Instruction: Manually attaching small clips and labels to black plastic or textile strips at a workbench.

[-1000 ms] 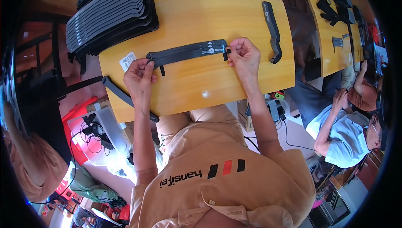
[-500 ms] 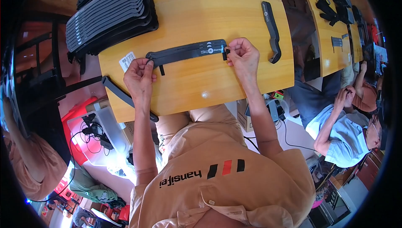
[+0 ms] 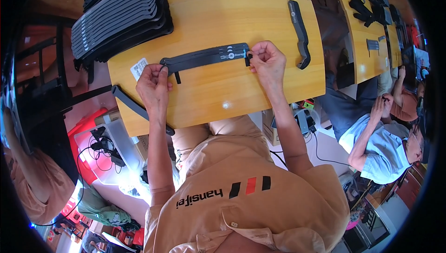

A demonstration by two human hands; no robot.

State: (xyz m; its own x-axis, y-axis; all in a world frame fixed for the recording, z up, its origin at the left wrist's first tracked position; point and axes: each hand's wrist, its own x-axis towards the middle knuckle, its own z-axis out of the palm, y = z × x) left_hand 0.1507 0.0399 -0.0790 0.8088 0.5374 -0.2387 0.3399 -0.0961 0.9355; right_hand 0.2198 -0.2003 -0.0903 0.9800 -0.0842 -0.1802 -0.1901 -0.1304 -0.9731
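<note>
A small stack of dark grey straps with white markings lies across the wooden table in front of me, with a short black tab hanging down near each end. My left hand pinches the stack's left end between thumb and fingers. At the other end, my right hand is closed in a pinch on the straps' corner, beside a small light-blue mark. The fingertips partly cover both ends. Just beyond my left hand, a white label sheet with printing lies on the table.
A tall pile of similar grey straps stands at the table's far left. Single straps lie at the right and along the near left edge. A clear plastic bin with black cables is below left. Another person sits at right.
</note>
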